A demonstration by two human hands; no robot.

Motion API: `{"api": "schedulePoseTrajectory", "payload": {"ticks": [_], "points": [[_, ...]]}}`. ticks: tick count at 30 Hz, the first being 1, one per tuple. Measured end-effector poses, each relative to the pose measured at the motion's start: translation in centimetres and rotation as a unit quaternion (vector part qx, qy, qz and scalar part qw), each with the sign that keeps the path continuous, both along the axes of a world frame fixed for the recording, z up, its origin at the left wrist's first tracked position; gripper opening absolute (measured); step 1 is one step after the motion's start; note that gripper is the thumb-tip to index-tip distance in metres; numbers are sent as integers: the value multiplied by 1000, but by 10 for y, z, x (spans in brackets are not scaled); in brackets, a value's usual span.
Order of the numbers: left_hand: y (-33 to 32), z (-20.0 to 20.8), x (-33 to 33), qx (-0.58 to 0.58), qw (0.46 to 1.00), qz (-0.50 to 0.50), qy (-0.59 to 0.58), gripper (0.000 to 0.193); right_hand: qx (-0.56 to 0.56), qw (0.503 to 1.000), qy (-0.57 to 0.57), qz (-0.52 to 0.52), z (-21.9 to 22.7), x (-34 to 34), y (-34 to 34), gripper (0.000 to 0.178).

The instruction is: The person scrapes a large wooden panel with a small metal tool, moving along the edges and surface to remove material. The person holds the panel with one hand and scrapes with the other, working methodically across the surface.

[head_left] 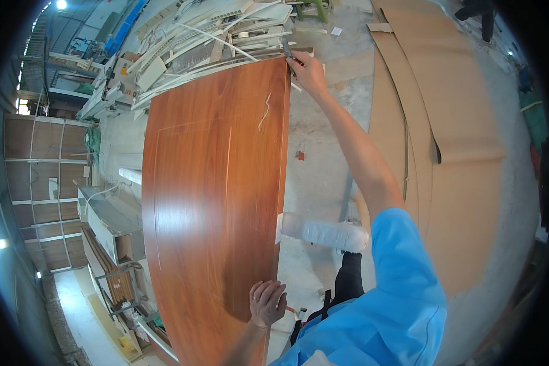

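Note:
A long reddish-brown wooden door panel (207,146) with a glossy face lies in front of me. My right hand (309,72) reaches to its far right corner, fingers closed on a slim grey tool (287,47) like a small knife; its exact kind is unclear. Near me, by the panel's right edge, is my left hand (267,303), with fingers loosely bent and nothing in them. A thin whitish strand (265,113) lies on the panel's surface.
A wrapped white roll (326,232) sticks out under the panel's right side. Brown sheet material (457,201) covers the floor at right. Scrap strips and boards (213,36) are heaped beyond the far end. Stacked boards (107,262) stand at left.

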State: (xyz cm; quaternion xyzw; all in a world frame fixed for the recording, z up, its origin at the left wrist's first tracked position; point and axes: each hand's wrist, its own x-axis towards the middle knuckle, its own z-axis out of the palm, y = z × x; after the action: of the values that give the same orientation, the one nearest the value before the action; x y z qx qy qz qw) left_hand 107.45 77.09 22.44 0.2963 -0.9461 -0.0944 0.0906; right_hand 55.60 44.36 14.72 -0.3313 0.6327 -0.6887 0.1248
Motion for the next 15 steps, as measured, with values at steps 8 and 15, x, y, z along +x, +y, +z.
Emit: {"api": "schedulePoseTrajectory", "payload": {"ticks": [8, 15], "points": [[0, 3, -5, 30, 999, 17, -15, 36, 0, 989, 134, 66, -2, -10, 11, 27], [-1, 9, -11, 34, 999, 23, -29, 37, 45, 901, 375, 211, -3, 99, 129, 37]]}}
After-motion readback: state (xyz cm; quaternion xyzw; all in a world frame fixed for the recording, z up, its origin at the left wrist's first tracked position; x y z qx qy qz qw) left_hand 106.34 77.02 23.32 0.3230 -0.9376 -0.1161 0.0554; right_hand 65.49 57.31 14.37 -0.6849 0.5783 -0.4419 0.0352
